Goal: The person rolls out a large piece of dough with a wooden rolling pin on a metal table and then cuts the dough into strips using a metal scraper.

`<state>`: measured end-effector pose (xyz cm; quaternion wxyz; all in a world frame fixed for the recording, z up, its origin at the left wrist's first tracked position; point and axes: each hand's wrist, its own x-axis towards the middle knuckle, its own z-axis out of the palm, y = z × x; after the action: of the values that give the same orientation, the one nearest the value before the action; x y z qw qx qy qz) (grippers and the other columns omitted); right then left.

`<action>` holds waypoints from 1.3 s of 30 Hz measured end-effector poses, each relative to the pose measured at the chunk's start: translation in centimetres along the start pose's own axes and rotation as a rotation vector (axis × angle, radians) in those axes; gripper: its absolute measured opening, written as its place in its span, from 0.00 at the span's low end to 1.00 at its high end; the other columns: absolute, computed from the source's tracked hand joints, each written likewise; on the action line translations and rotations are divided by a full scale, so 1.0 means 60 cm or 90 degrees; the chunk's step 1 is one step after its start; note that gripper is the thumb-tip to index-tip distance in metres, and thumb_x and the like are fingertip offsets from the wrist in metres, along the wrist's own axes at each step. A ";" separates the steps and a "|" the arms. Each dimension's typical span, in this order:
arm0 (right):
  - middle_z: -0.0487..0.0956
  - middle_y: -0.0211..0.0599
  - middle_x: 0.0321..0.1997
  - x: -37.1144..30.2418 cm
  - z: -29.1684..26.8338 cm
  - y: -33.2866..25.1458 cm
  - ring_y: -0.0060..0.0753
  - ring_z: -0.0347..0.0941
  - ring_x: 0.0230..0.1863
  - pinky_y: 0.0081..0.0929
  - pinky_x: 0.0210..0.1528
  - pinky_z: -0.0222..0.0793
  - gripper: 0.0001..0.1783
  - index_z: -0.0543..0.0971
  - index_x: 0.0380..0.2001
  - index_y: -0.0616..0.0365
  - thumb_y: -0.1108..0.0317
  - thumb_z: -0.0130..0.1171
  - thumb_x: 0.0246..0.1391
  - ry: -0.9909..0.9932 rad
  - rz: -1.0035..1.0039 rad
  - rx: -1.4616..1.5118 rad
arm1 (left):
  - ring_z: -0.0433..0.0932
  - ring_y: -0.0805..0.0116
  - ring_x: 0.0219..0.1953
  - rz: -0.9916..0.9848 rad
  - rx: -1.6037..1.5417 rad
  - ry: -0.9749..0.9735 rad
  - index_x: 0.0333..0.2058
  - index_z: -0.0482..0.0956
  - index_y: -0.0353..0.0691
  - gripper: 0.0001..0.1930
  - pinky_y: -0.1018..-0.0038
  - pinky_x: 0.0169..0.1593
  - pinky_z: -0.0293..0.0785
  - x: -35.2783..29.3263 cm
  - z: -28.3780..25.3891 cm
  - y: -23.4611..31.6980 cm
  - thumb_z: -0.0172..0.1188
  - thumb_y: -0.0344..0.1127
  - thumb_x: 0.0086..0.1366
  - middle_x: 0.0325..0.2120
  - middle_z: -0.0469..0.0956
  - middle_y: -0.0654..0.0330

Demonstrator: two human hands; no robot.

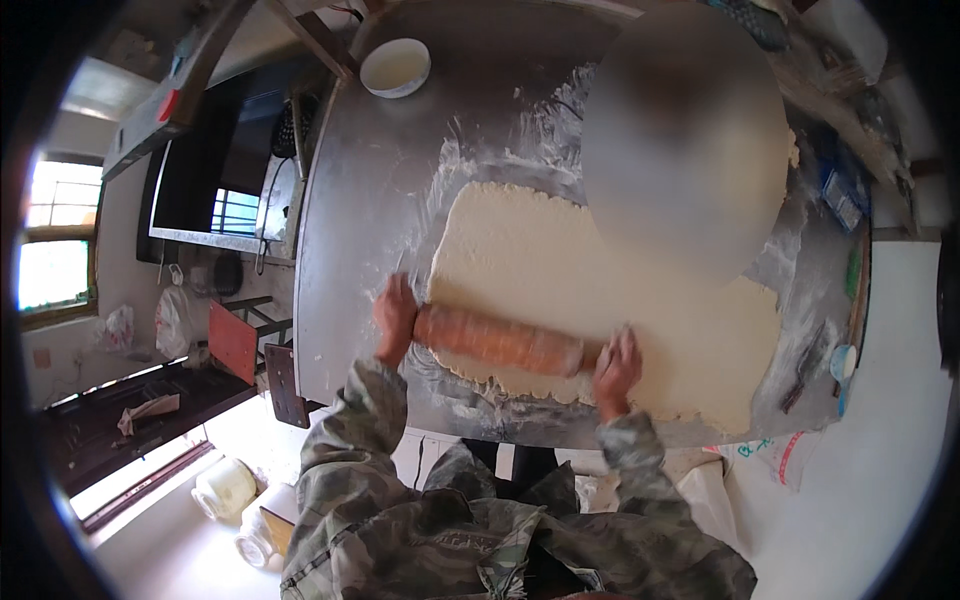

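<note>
A rolling pin (497,340) is lying across the near edge of a wide sheet of dough (600,300), its long axis running left to right and tilting slightly, the left end sitting a little farther away than the right end. The pin is a smooth cylinder, orange-brown in colour and looking wooden, dusted pale with flour along its length. The left hand (394,318) is curling over the left end of the pin, fingers bent around it and pressing down. The right hand (616,368) is resting on the right end, fingers partly spread and lying over the handle, floury at the tips. Both sleeves are showing a mottled green camouflage fabric.

The dough is spreading as a broad, flat, cream-coloured slab with ragged, crumbly edges, reaching from just beside the pin toward the far right. It is lying on a grey metal table (360,230), whose dull surface is streaked and smeared with white flour around the slab. A round white bowl (395,67) is standing at the far left corner of the table, well apart from the hands
</note>
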<state>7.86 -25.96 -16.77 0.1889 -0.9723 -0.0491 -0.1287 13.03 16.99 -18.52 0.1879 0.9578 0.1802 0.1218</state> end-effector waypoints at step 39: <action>0.75 0.56 0.56 -0.018 0.003 -0.022 0.56 0.71 0.57 0.49 0.58 0.66 0.19 0.77 0.49 0.68 0.65 0.47 0.64 -0.011 0.010 0.013 | 0.78 0.46 0.30 0.165 -0.045 -0.063 0.36 0.75 0.42 0.06 0.55 0.29 0.72 -0.013 0.029 -0.092 0.57 0.33 0.60 0.32 0.77 0.52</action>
<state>6.68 -24.74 -16.78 0.1992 -0.9717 -0.0448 -0.1186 11.19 20.94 -22.44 0.2130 0.9706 0.0411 0.1042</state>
